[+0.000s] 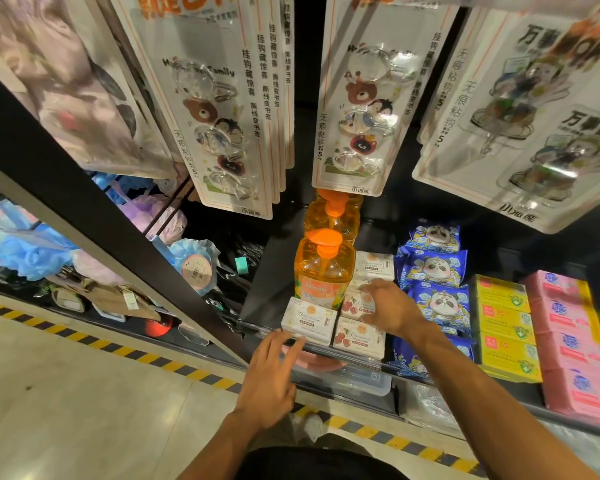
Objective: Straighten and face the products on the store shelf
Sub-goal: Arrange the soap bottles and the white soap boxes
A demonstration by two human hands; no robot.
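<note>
On the dark shelf stand white soap boxes: one with an orange mark at the front left, cherry-printed ones beside it and behind. My right hand reaches over the cherry boxes, its fingers curled onto the second box back. My left hand hovers at the shelf's front edge with fingers spread, fingertips just short of the front left box. Behind the boxes stand orange pump bottles.
Blue panda packs line up right of the soap, then yellow boxes and pink packs. Hook cards hang overhead. A black upright divides off the left bay with bath puffs. Striped floor tape runs below.
</note>
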